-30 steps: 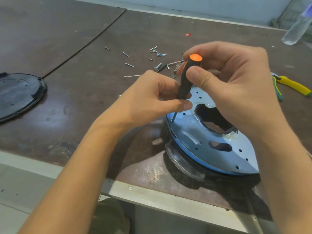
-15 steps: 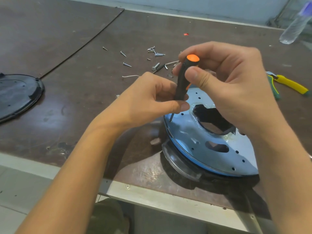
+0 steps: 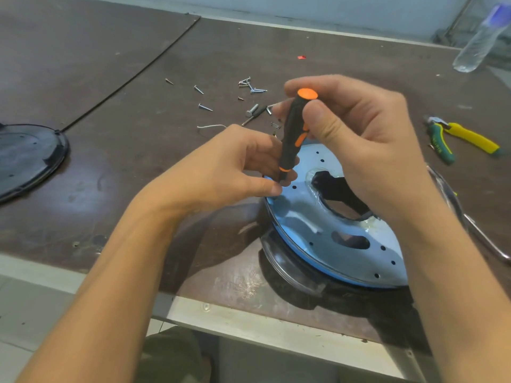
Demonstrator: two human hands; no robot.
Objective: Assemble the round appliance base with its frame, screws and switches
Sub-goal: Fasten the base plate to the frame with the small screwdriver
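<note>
- Near the front edge of the counter (image 3: 138, 120), right of centre, sits the round appliance base (image 3: 304, 217). It is a bluish metal plate with small punched holes and a large irregular cut-out, seated on a dark, chrome-edged rim.
- A screwdriver (image 3: 293, 134), black with orange trim, stands nearly upright over the plate's far-left edge. Its tip is hidden behind fingers, so I cannot tell whether a screw is seated.
- The right hand (image 3: 359, 139) has its grip closed round the top of the handle, thumb against the side.
- The left hand (image 3: 221, 172) has its grip pinched on the lower end of the tool, just above the plate, steadying it.
- Handling judgement: the base looks like stiff sheet metal, smooth and probably a little slippery, of modest weight. The cut-out edges may be sharp, so the outer rim looks the safer hold, with the plate kept flat while driving.
- Spare screws (image 3: 253, 87) lie scattered beyond the hands, well apart from the base.
- Green-and-yellow pliers (image 3: 464, 136) lie to the right.
- A black round cover (image 3: 25, 158) lies at the far left.
- A clear bottle (image 3: 478, 42) stands at the far right.
</note>
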